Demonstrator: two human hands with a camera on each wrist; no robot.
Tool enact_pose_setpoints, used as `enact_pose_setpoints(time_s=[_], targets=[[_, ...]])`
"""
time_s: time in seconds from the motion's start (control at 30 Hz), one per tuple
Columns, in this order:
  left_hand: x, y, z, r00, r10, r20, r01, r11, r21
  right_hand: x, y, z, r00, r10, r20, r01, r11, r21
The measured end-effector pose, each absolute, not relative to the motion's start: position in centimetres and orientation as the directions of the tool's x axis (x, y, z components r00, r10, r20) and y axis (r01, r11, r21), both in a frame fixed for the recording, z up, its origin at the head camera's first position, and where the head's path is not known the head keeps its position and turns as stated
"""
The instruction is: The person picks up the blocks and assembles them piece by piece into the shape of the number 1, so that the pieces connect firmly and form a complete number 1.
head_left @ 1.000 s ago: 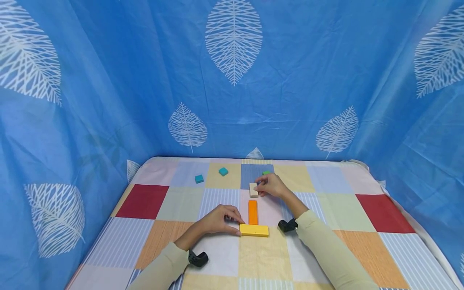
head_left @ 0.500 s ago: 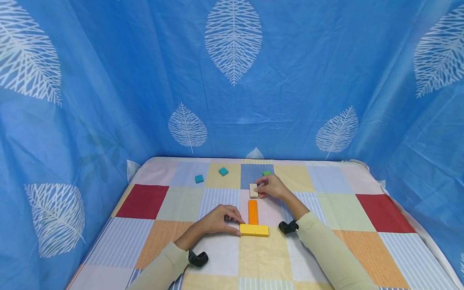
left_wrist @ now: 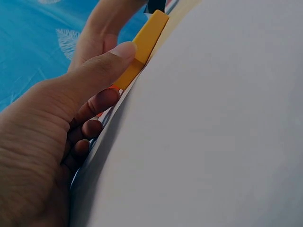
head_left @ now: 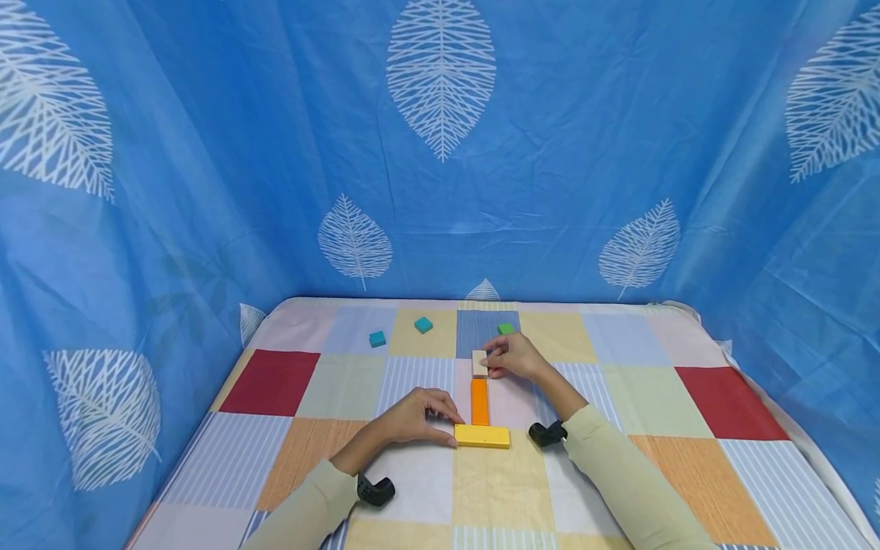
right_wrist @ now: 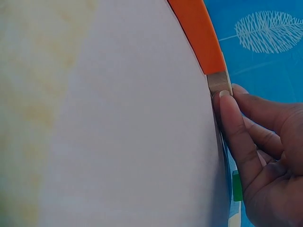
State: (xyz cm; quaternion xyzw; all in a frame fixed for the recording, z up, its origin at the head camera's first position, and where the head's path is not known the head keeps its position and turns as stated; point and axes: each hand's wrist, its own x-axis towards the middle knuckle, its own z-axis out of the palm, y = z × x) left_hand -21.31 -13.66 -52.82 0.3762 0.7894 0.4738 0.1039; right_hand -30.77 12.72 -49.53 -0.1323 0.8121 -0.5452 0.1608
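On the patchwork cloth, a yellow block (head_left: 483, 437) lies crosswise. My left hand (head_left: 421, 416) pinches its left end; in the left wrist view the thumb (left_wrist: 124, 50) presses the block's face. Behind the yellow block, an orange block (head_left: 480, 402) extends away from me, its near end at the yellow block's back edge, forming a T. At the orange block's far end is a short beige block (head_left: 478, 363), its right side pinched by my right hand (head_left: 516, 357). The right wrist view has the beige block's side (right_wrist: 218, 83) right against the orange block's end.
Two teal blocks (head_left: 377, 339) lie toward the back left of the patchwork-covered table (head_left: 385, 527). A green block (head_left: 506, 328) sits just behind my right hand. Blue leaf-patterned curtains (head_left: 550, 153) enclose the back and sides.
My right hand has brought the beige block slightly toward me, closing the gap to the orange block's far end. The left hand and yellow block have stayed in place.
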Motion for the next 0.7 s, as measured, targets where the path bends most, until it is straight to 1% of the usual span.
enact_pose_setpoints(time_s=[0.23, 0.7], targets=[[-21.26, -13.63, -52.67, -0.691, 0.697, 0.192, 0.5, 0.269, 0.823, -30.56, 12.78, -49.62, -0.911, -0.397, -0.112, -0.044, 0.364, -0.93], [-21.1, -13.59, -52.47, -0.697, 0.692, 0.188, 0.493, 0.272, 0.826, -30.09, 12.53, -49.58, -0.922, -0.368, -0.12, -0.03, 0.376, -0.926]])
